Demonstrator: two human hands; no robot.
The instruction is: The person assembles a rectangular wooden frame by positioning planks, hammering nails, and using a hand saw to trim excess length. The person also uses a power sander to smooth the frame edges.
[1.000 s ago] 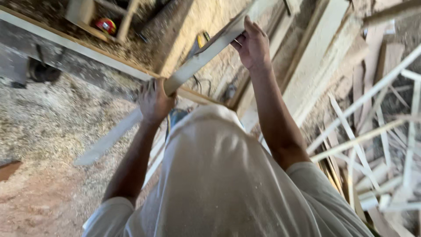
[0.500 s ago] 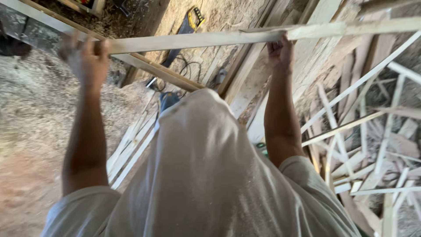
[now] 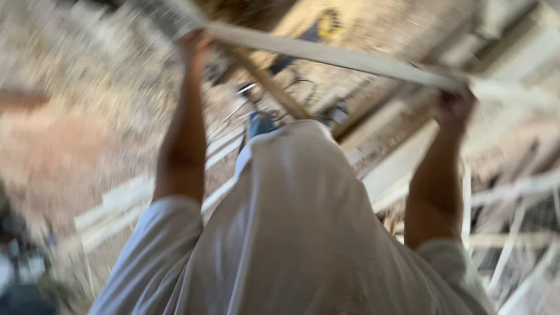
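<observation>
One long pale wood strip [image 3: 350, 58] held overhead-forward, two hands gripping it: left hand [image 3: 195, 44] near one end, right hand [image 3: 455, 105] further along. Blurry. Sawdust floor [image 3: 70, 116], scattered offcut slats [image 3: 513, 192] right.

Both hands [image 3: 195, 44] [image 3: 455, 108] raised, arms outstretched, fists closed.

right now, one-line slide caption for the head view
Both hands, left and right, hold a long pale wood strip out over a sawdust floor.
</observation>
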